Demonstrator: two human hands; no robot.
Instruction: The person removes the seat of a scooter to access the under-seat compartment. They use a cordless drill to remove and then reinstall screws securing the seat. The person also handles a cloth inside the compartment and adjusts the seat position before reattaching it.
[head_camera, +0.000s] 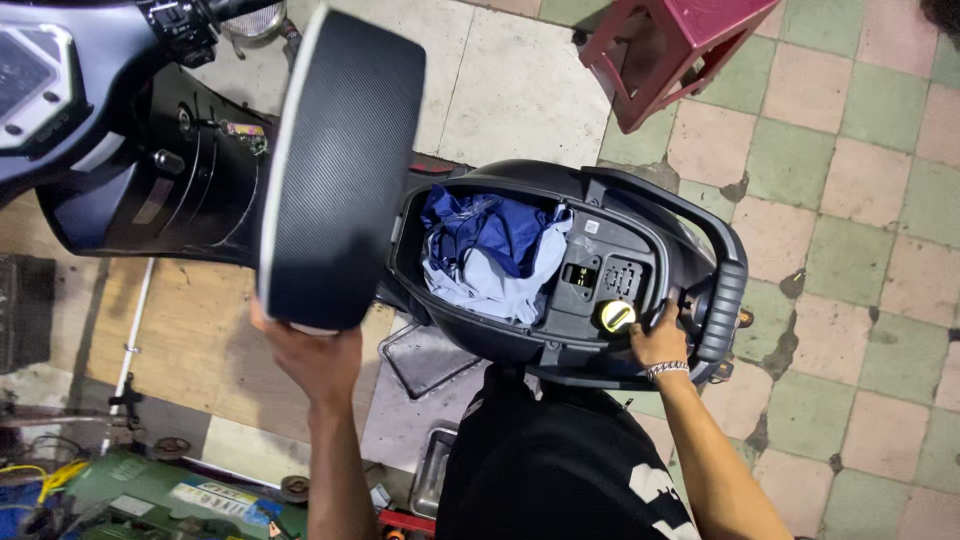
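— Black shirt (560, 470) fills the bottom of the view, both forearms reaching up out of it. What is on the left?

— Left hand (310, 355), palm up under the rear edge of the raised scooter seat (340, 165). The fingers are mostly hidden behind the seat's rim, so I cannot tell how far they curl; they bear against its underside and prop it. The seat stands tilted up, its long axis running from the hand up toward the handlebars (190, 20).

— And moving right?

— Open storage compartment (480, 325) under the seat, with a bundle of blue and pale cloth (490, 255) stuffed in its left part. Right of the cloth is a flat black panel, and at its near edge sits the yellow fuel cap (617, 315).

— Which hand is nearer the cap?

— Right hand (660, 340), by far. It rests on the compartment rim just beside the cap, on its right, fingers bent and pointing toward the rear grab handle (722, 300). They look loosely pressed on the rim, pinching nothing. The cap lies just left of the thumb side, apparently apart from it, though only narrowly.

— Anything farther right?

— Checked floor tiles (860, 250), and a red plastic stool (680, 50) well apart at the top.
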